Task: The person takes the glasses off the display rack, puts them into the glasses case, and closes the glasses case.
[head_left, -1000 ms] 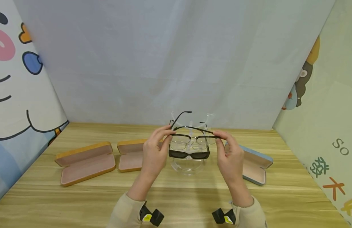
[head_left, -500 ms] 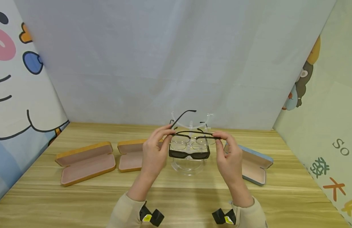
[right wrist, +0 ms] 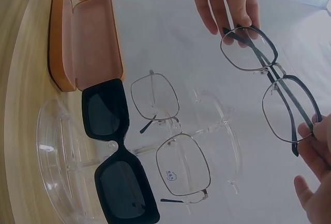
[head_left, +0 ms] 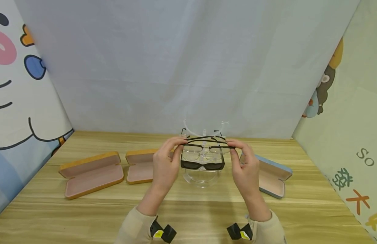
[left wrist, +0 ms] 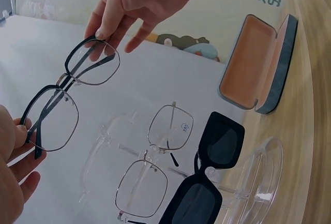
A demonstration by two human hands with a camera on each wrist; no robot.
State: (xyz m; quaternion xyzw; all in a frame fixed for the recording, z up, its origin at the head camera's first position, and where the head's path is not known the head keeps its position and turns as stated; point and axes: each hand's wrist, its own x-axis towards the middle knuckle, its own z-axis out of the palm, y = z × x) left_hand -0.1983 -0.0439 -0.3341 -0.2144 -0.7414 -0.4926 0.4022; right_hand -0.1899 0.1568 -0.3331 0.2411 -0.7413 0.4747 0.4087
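Black-and-gold half-rim eyeglasses (head_left: 206,147) are held up in front of the display stand, their temples folded across behind the lenses. My left hand (head_left: 165,164) pinches one end of the frame between thumb and fingers. At the other end, my right hand (head_left: 245,167) pinches it the same way. Behind and below, a clear display stand (head_left: 201,185) carries thin metal-rim eyeglasses (left wrist: 120,182) and, lower, black sunglasses (head_left: 192,165). Above those, the stand's top arm (right wrist: 238,154) holds no glasses. The left hand partly hides an orange case behind it.
Two open orange glasses cases with pink lining, the far-left case (head_left: 93,179) and the nearer case (head_left: 139,173), lie to the left. An open blue-grey case (head_left: 272,186) is on the right. All rest on a wooden table (head_left: 206,220); a white cloth (head_left: 200,67) hangs behind.
The left-hand temple, which stuck up and back, has come down and now lies folded across the frame. The right-hand temple shifted slightly lower earlier. Both hands have barely moved.
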